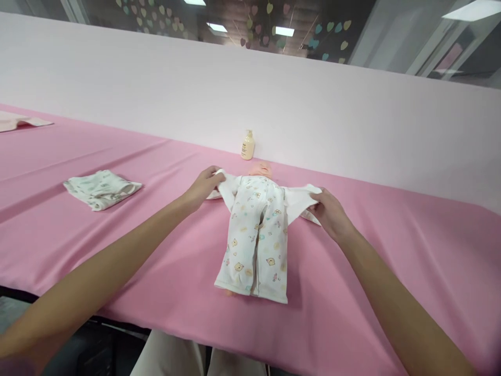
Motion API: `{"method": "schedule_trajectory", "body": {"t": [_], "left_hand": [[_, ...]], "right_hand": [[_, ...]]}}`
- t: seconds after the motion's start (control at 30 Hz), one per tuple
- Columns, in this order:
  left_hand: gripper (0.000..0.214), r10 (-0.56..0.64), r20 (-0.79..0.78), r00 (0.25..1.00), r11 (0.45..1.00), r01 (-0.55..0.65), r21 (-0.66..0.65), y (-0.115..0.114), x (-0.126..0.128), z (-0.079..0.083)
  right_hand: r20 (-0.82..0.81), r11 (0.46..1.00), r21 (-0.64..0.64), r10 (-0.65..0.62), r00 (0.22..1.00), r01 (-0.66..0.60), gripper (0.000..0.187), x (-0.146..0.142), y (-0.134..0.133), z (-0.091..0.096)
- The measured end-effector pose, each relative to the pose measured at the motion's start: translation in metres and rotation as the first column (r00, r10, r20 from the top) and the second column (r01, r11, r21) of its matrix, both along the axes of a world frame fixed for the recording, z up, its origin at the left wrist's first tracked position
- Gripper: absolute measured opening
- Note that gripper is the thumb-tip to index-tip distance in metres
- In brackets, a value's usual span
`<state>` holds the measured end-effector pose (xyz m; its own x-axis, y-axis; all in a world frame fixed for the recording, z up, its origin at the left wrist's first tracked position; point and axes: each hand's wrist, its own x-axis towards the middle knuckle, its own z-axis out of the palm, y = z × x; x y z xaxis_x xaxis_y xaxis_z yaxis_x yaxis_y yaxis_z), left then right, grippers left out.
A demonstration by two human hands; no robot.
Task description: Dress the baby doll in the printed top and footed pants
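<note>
A baby doll (261,169) lies on its back on the pink cloth, its head toward the wall. Over its body are white baby pants (242,240) printed with small bears, with an open slit down the middle. My left hand (205,185) pinches a plain white flap at the upper left of the pants. On the other side, my right hand (327,209) grips the matching white flap and holds it out to the right. Printed cloth shows beneath both flaps. A bit of the doll's foot peeks out below the left leg hem.
A pump bottle (247,146) stands against the white wall (156,89) behind the doll's head. Folded printed cloth (102,189) lies to the left, and a pale pink cloth (21,121) at the far left. The pink table cover (164,292) has creases; its front edge is close to my lap.
</note>
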<state>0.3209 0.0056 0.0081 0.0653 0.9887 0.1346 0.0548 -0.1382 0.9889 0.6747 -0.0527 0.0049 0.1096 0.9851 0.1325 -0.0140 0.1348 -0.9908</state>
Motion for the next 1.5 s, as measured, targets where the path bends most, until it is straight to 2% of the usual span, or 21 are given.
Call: {"method": "schedule_trajectory", "body": {"t": [0.07, 0.1, 0.13, 0.17, 0.23, 0.3, 0.37, 0.43, 0.5, 0.6, 0.67, 0.8, 0.87, 0.97, 1.07, 1.17, 1.23, 1.33, 1.43, 1.5], "left_hand": [[0.024, -0.095, -0.061, 0.994, 0.993, 0.099, 0.058, -0.002, 0.023, 0.006], [0.024, -0.154, -0.113, 0.982, 0.984, 0.163, 0.076, -0.004, 0.034, 0.006], [0.023, -0.208, -0.171, 0.963, 0.970, 0.225, 0.087, -0.007, 0.042, 0.004], [0.023, -0.248, -0.229, 0.941, 0.957, 0.275, 0.092, -0.011, 0.048, 0.001], [0.023, -0.291, -0.337, 0.895, 0.934, 0.342, 0.102, -0.020, 0.052, -0.010], [0.027, -0.310, -0.416, 0.855, 0.910, 0.394, 0.131, -0.030, 0.048, -0.020], [0.030, -0.339, -0.452, 0.825, 0.879, 0.448, 0.159, -0.037, 0.041, -0.025], [0.033, -0.367, -0.440, 0.819, 0.873, 0.467, 0.143, -0.039, 0.035, -0.024], [0.039, -0.328, -0.429, 0.842, 0.912, 0.401, 0.090, -0.034, 0.032, -0.018], [0.048, -0.151, -0.515, 0.844, 0.976, 0.211, 0.060, -0.014, 0.033, -0.007], [0.052, -0.073, -0.614, 0.786, 0.989, 0.135, 0.055, 0.004, 0.036, -0.003], [0.060, -0.076, -0.760, 0.645, 0.992, 0.128, 0.009, 0.026, 0.047, -0.004], [0.061, -0.070, -0.804, 0.590, 0.991, 0.130, 0.009, 0.026, 0.051, -0.005], [0.055, -0.122, -0.848, 0.516, 0.987, 0.155, -0.048, 0.017, 0.053, 0.001], [0.046, -0.218, -0.867, 0.449, 0.968, 0.216, -0.132, 0.008, 0.050, 0.011], [0.044, -0.237, -0.884, 0.402, 0.959, 0.242, -0.147, 0.005, 0.047, 0.018], [0.044, -0.229, -0.877, 0.423, 0.959, 0.254, -0.128, 0.005, 0.047, 0.020], [0.042, -0.195, -0.824, 0.531, 0.964, 0.258, -0.061, 0.007, 0.047, 0.020], [0.038, -0.145, -0.762, 0.631, 0.966, 0.257, 0.029, 0.002, 0.051, 0.020], [0.034, -0.127, -0.741, 0.659, 0.959, 0.272, 0.077, -0.006, 0.056, 0.020]], "right_hand": [[0.143, 0.995, 0.052, 0.076, 0.987, -0.084, 0.023, -0.033, 0.009, 0.005], [0.264, 0.985, 0.069, 0.136, 0.955, -0.159, 0.023, -0.049, 0.011, 0.005], [0.415, 0.970, 0.075, 0.180, 0.892, -0.231, 0.021, -0.064, 0.011, 0.002], [0.563, 0.948, 0.065, 0.224, 0.796, -0.312, 0.018, -0.075, 0.009, -0.002], [0.731, 0.911, 0.068, 0.232, 0.641, -0.407, 0.013, -0.089, 0.002, -0.010], [0.779, 0.892, 0.090, 0.214, 0.589, -0.443, 0.012, -0.090, -0.008, -0.016], [0.762, 0.894, 0.098, 0.216, 0.611, -0.438, 0.020, -0.082, -0.016, -0.016], [0.718, 0.913, 0.096, 0.213, 0.663, -0.398, 0.027, -0.071, -0.017, -0.012], [0.667, 0.943, 0.105, 0.169, 0.725, -0.317, 0.030, -0.060, -0.011, -0.005], [0.602, 0.981, 0.118, 0.050, 0.797, -0.151, 0.031, -0.052, 0.010, 0.005], [0.589, 0.991, 0.117, -0.011, 0.808, -0.071, 0.031, -0.054, 0.028, 0.011], [0.645, 0.988, 0.151, -0.079, 0.760, -0.026, 0.027, -0.076, 0.070, 0.019], [0.737, 0.989, 0.131, -0.053, 0.674, -0.065, 0.027, -0.093, 0.092, 0.021], [0.886, 0.992, 0.036, 0.025, 0.462, -0.122, 0.031, -0.120, 0.124, 0.023], [0.959, 0.992, -0.073, 0.099, 0.265, -0.106, 0.039, -0.146, 0.150, 0.025], [0.967, 0.979, -0.185, 0.196, 0.162, -0.082, 0.035, -0.166, 0.168, 0.027], [0.966, 0.979, -0.188, 0.198, 0.163, -0.075, 0.026, -0.174, 0.175, 0.028], [0.972, 0.992, -0.106, 0.116, 0.205, -0.062, 0.020, -0.172, 0.179, 0.032], [0.970, 1.000, 0.006, -0.005, 0.243, -0.005, 0.021, -0.153, 0.177, 0.039], [0.957, 0.998, 0.048, -0.059, 0.284, 0.046, 0.019, -0.134, 0.174, 0.041]]}}
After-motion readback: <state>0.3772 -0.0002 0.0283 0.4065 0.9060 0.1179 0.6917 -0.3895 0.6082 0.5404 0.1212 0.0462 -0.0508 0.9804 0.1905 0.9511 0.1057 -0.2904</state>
